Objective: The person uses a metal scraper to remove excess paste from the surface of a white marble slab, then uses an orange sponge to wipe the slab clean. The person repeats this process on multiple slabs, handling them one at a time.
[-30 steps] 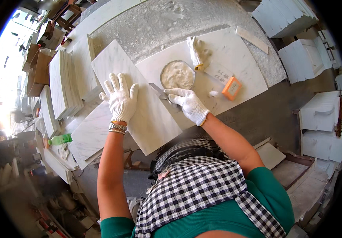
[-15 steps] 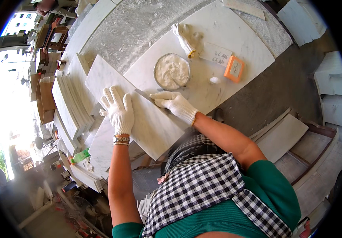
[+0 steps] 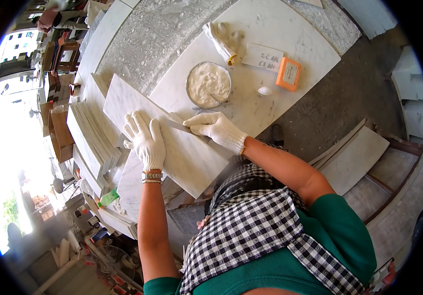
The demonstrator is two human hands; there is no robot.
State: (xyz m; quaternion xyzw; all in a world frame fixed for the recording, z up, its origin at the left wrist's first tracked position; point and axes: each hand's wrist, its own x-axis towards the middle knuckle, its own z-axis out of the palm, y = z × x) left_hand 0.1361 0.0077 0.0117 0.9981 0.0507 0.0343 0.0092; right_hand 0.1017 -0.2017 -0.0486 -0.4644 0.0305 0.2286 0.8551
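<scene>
A long white marble tile (image 3: 192, 164) with grey veins lies slantwise in front of me. My left hand (image 3: 147, 143), in a white knitted glove, rests flat on its face with the fingers spread. My gloved right hand (image 3: 220, 132) pinches a thin flat scraper blade (image 3: 176, 122) against the tile's far long edge; the rest of the scraper is hidden by the hand. Just beyond is a round bowl (image 3: 188, 93) filled with thick white paste, standing on a larger marble slab (image 3: 270, 110).
On the slab lie a spare white glove (image 3: 220, 43), a marked white tile (image 3: 262, 57), an orange box (image 3: 288, 74) and a small white lump (image 3: 264, 91). Stacked tiles (image 3: 87, 140) stand at the left, a green bottle (image 3: 108, 197) below them. A person (image 3: 56, 18) is far off, upper left.
The scraper has shifted slightly down along the tile's edge, and less of the blade shows. My left hand stays flat on the tile. The whole view has tilted a little.
</scene>
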